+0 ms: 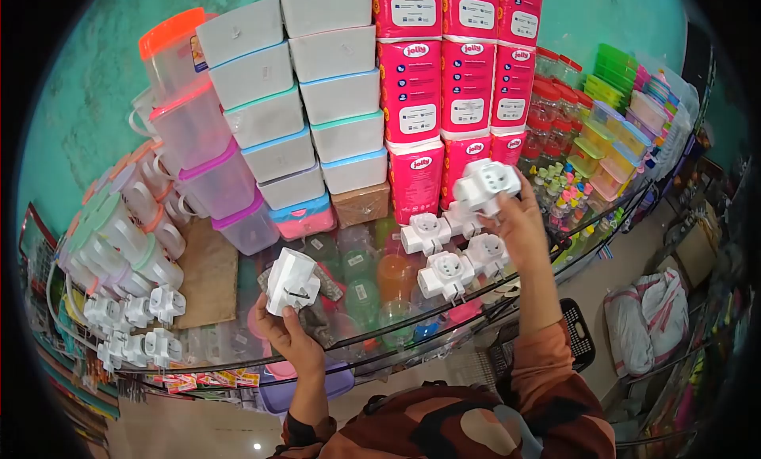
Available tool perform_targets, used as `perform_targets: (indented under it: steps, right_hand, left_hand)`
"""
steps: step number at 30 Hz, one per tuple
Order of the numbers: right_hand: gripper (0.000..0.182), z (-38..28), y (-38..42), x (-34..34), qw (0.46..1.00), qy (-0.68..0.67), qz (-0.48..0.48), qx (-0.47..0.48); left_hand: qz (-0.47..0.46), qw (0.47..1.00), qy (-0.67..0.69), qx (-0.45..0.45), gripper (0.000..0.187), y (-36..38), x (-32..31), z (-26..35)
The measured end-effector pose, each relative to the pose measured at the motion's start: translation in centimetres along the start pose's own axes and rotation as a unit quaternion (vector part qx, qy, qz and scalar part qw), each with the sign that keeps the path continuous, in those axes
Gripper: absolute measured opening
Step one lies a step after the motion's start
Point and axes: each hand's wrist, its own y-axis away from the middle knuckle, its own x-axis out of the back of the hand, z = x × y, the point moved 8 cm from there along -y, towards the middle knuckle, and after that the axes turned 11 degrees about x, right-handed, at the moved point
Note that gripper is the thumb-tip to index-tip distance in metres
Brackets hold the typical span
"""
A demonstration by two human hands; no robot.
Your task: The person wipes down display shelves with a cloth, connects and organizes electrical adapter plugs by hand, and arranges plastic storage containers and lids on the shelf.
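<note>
My left hand [293,339] is closed around a white plug adapter [291,280], held up over the glass counter with its dark pins toward me. On the right, my right hand [521,223] grips another white plug adapter [484,185], whose round socket face shows. Just below that one, several white adapters [445,273] stand grouped on the counter, close to my right fingers. A second group of white adapters [136,310] sits at the far left end of the counter.
Stacked white boxes [273,116] and pink Jolly packs [408,90] rise behind the glass counter [349,239]. Lidded pitchers [119,229] and a cardboard piece [208,278] are at left. Red-lidded jars [547,114] stand at right. A dark rail [372,332] runs along the front edge.
</note>
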Motion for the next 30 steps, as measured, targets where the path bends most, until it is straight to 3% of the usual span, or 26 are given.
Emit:
perform_targets:
  steps: [1, 5, 7, 14, 20, 27, 29, 30]
  right_hand:
    - [0.049, 0.4, -1.2, 1.9, 1.0, 0.005, 0.001, -0.017]
    - [0.043, 2.5, -5.1, 8.3, 0.995, 0.021, 0.001, -0.101]
    - [0.036, 3.4, -6.1, 11.2, 0.983, 0.108, 0.063, -0.133]
    - [0.033, 5.5, -7.4, 12.1, 0.964, 0.164, 0.064, -0.197]
    - [0.046, 4.6, -7.4, 12.2, 0.952, 0.237, 0.046, -0.187]
    - [0.047, 4.0, -7.6, 12.0, 0.917, 0.347, -0.026, -0.196]
    - [0.051, 2.7, -7.9, 11.6, 0.863, 0.473, -0.058, -0.166]
    - [0.051, 3.6, -8.1, 12.3, 0.864, 0.472, -0.06, -0.167]
  left_hand:
    - [-0.004, 1.0, 0.003, -0.009, 0.041, 0.1, -0.2, 0.2]
    - [-0.01, 1.0, -0.008, -0.008, 0.041, 0.0, -0.2, 0.0]
    - [-0.005, 0.999, -0.029, -0.015, 0.041, -0.1, -0.1, 0.0]
    - [-0.006, 1.0, -0.021, -0.005, 0.041, -0.2, -0.1, -0.1]
    - [-0.002, 0.999, -0.047, -0.019, 0.039, 0.0, -0.1, 0.0]
    - [-0.035, 0.995, -0.07, -0.064, 0.042, 1.6, -3.5, 2.2]
    - [-0.048, 0.994, -0.072, -0.073, 0.043, 2.2, -4.7, 2.6]
    - [-0.087, 0.992, -0.063, -0.066, 0.044, 2.6, -5.8, 2.7]
